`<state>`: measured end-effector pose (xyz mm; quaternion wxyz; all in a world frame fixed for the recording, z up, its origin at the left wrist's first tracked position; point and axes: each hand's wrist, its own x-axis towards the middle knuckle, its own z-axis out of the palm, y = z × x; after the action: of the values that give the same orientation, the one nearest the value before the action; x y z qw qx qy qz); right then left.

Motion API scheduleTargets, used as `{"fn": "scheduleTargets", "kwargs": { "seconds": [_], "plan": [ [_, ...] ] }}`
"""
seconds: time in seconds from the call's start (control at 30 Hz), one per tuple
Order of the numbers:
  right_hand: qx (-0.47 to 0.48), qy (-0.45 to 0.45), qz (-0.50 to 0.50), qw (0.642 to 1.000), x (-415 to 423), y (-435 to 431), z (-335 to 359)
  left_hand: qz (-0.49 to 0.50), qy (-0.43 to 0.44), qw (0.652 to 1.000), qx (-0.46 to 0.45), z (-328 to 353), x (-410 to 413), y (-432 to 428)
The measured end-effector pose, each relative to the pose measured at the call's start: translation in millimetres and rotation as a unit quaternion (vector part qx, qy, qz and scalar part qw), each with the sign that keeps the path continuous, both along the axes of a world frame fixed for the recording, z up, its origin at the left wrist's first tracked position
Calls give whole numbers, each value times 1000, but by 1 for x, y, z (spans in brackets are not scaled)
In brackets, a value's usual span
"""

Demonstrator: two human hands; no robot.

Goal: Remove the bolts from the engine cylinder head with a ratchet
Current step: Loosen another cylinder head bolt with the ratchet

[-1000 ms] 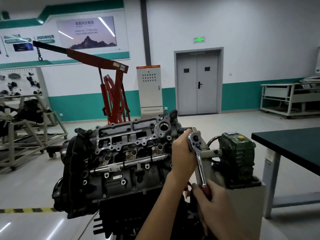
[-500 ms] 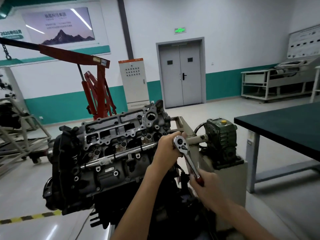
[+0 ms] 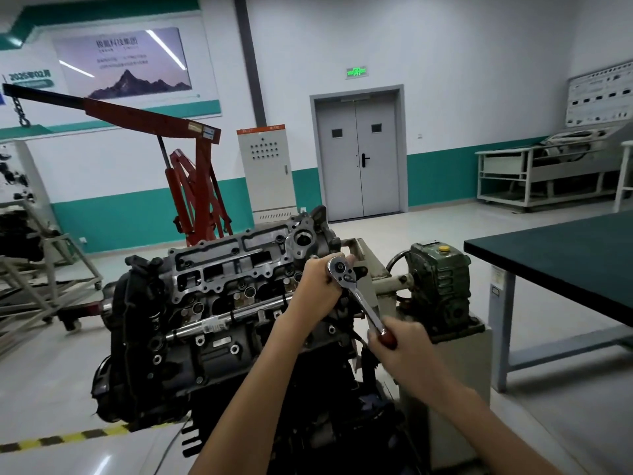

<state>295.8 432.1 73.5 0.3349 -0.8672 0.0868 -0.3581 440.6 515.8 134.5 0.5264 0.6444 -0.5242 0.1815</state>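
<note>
Ratchet (image 3: 356, 298) sat at the cylinder head's (image 3: 239, 265) three-o'clock end, handle slanting toward five o'clock. Left hand (image 3: 318, 289) curled around its chrome head; right hand (image 3: 400, 347) gripped the red handle. Green gearbox (image 3: 438, 282) stood farther toward three o'clock.

You are working in even, fairly bright light that appears to be falling from above; long white streaks are reflecting on the wall poster (image 3: 123, 63) and glaring off the glossy floor (image 3: 85, 464) at lower left, while the lower engine (image 3: 205, 365) is sitting in deep shadow. Your right hand (image 3: 406, 349) is showing motion blur and the ratchet (image 3: 358, 294) is glinting at its head. The wide lens is leaning the wall pillar (image 3: 251, 80) and stretching the table (image 3: 565, 269) toward the frame edges.
</note>
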Motion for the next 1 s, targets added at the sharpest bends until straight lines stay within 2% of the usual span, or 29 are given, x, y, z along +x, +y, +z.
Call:
{"fn": "scheduleTargets", "kwargs": {
  "seconds": [0.2, 0.27, 0.33, 0.47, 0.53, 0.6, 0.7, 0.8, 0.87, 0.93, 1.0],
  "plan": [
    [153, -23, 84, 984, -4, 49, -15, -2, 1, 1000, -4, -2, -2, 0],
    [164, -2, 99, 981, -7, 41, -14, -10, 10, 1000, 7, -1, -2, 2],
    [119, 36, 91, 988, -10, 20, -10, -17, 19, 999, 25, -1, -3, 4],
    [-55, 160, 68, 983, -9, -45, 25, -21, 28, 998, 52, 2, -6, 5],
    [-160, 155, 51, 973, -10, -69, 48, -17, 30, 997, 62, 3, -7, 4],
    [-205, 125, 24, 971, -9, -76, 51, -6, 33, 997, 68, 3, -8, 3],
    [-94, 137, -13, 986, -9, -45, 22, 2, 44, 998, 36, 0, -8, 3],
    [79, 31, -16, 996, -8, 21, -12, 3, 32, 999, -5, -4, -12, 3],
    [210, -16, 19, 977, 0, 71, -23, 11, 18, 1000, -15, -6, -12, 1],
    [319, -45, 73, 944, 14, 108, -27, 20, 11, 1000, -9, -7, -8, 0],
    [337, -47, 77, 937, 20, 111, -27, 27, 0, 1000, 4, -6, -3, 1]
  ]
}}
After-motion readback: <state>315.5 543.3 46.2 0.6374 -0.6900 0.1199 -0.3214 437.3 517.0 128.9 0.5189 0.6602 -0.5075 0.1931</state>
